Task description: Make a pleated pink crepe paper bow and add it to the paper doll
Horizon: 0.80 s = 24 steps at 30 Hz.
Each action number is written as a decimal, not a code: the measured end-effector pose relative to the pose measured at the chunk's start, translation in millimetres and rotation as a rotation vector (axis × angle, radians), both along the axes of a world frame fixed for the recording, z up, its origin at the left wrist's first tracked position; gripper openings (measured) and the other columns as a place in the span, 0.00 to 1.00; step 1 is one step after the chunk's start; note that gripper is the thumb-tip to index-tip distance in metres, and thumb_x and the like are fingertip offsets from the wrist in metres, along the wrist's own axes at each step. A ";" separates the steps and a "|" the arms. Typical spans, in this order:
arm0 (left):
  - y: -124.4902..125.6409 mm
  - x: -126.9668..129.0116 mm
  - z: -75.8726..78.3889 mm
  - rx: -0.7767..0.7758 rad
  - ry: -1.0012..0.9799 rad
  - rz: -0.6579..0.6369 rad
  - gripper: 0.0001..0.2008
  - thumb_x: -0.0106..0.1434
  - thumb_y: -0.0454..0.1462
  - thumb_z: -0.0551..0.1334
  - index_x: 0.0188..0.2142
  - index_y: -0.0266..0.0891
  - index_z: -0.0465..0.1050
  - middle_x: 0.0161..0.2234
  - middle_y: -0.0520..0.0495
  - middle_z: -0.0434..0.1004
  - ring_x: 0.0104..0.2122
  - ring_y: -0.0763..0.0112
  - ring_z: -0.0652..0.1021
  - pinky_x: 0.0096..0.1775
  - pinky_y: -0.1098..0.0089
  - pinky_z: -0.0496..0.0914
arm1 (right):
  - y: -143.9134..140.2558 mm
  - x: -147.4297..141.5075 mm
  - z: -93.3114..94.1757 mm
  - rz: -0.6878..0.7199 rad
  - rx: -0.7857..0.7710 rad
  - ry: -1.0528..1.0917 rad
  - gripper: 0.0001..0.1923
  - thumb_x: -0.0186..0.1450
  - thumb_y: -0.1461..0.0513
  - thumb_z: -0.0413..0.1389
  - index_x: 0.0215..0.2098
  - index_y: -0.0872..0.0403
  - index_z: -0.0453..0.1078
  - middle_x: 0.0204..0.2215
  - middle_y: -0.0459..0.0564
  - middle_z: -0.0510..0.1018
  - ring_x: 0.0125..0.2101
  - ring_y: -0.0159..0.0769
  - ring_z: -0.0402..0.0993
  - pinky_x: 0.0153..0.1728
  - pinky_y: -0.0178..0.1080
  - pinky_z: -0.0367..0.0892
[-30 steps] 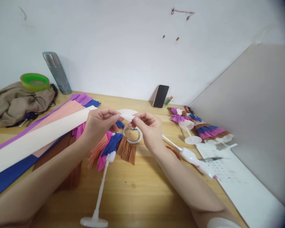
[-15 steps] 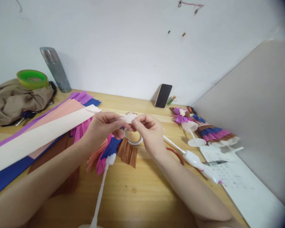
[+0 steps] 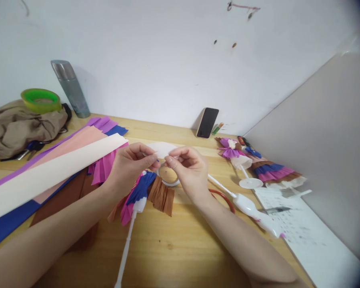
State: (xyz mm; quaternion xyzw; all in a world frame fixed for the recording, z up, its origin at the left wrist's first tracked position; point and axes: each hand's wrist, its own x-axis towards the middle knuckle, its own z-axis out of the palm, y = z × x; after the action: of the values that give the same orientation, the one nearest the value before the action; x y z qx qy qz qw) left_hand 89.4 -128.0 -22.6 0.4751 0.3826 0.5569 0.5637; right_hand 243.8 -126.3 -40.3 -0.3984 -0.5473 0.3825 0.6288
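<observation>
Between them, my left hand [image 3: 134, 160] and my right hand [image 3: 189, 169] pinch a small white piece of paper [image 3: 162, 149] by its near edge. Below the hands, a roll of tape [image 3: 169, 176] lies flat on the wooden table, partly covered by my fingers. Just nearer to me lies a doll-like figure on a white stick [image 3: 126, 248], with blue pleated crepe paper [image 3: 142, 187] around its white body. A brown pleated strip [image 3: 162, 196] spreads out beside the blue one.
Crepe paper strips [image 3: 57, 174] in several colours lie at the left. Behind them are a cloth, a green tape roll [image 3: 40, 100] and a flask [image 3: 71, 90]. A phone [image 3: 208, 123] leans on the wall. At the right are a white doll body [image 3: 255, 214], a dressed doll [image 3: 273, 170] and a notebook [image 3: 321, 244].
The white paper is spread wider and shows more of its surface above my fingers. Both hands have stayed at nearly the same place, and the view has shifted slightly.
</observation>
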 end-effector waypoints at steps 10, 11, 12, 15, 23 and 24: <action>-4.1 3.3 1.2 -0.022 0.040 -0.008 0.11 0.48 0.35 0.72 0.25 0.37 0.70 0.22 0.50 0.80 0.23 0.73 0.79 0.30 0.73 0.73 | -1.5 -0.3 -1.2 -0.024 0.034 -0.143 0.03 0.55 0.62 0.62 0.28 0.52 0.74 0.26 0.45 0.77 0.25 0.32 0.74 0.27 0.36 0.68; -4.4 2.9 1.2 -0.010 0.068 0.006 0.11 0.50 0.36 0.72 0.23 0.36 0.70 0.22 0.50 0.79 0.23 0.74 0.78 0.30 0.74 0.72 | -1.9 0.1 -1.9 -0.023 0.044 -0.163 0.02 0.56 0.62 0.62 0.29 0.52 0.74 0.26 0.46 0.78 0.25 0.32 0.74 0.28 0.36 0.68; -4.6 2.6 1.0 0.006 0.095 0.020 0.10 0.51 0.36 0.71 0.23 0.36 0.70 0.21 0.50 0.79 0.22 0.74 0.78 0.29 0.74 0.71 | -2.2 0.6 -2.5 -0.021 0.052 -0.184 0.02 0.56 0.63 0.62 0.30 0.52 0.74 0.27 0.46 0.79 0.25 0.32 0.74 0.28 0.36 0.68; -4.4 1.8 -0.6 0.069 0.166 0.054 0.09 0.51 0.35 0.70 0.22 0.36 0.71 0.21 0.51 0.79 0.22 0.75 0.77 0.27 0.75 0.70 | -2.1 1.8 -4.2 -0.025 0.067 -0.217 0.02 0.57 0.63 0.61 0.31 0.52 0.75 0.28 0.46 0.80 0.25 0.32 0.74 0.29 0.36 0.69; -4.2 3.7 -2.4 0.107 0.104 0.123 0.04 0.50 0.32 0.70 0.27 0.37 0.76 0.20 0.54 0.78 0.22 0.74 0.77 0.27 0.74 0.72 | -1.3 2.7 -0.9 -0.052 0.069 -0.197 0.04 0.57 0.63 0.62 0.32 0.51 0.77 0.30 0.46 0.80 0.26 0.32 0.73 0.29 0.36 0.69; -4.6 4.1 -1.9 0.094 0.095 0.131 0.05 0.50 0.32 0.70 0.28 0.37 0.77 0.20 0.54 0.78 0.22 0.74 0.77 0.27 0.74 0.73 | -1.4 3.0 -0.5 -0.055 0.068 -0.201 0.04 0.57 0.63 0.62 0.32 0.51 0.77 0.29 0.46 0.80 0.26 0.32 0.73 0.30 0.37 0.69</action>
State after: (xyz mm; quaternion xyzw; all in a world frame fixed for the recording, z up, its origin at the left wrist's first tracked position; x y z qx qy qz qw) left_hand 93.4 -132.5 -24.5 0.5009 0.4123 0.5869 0.4844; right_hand 246.8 -127.7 -40.7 -0.4280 -0.6091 0.3045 0.5942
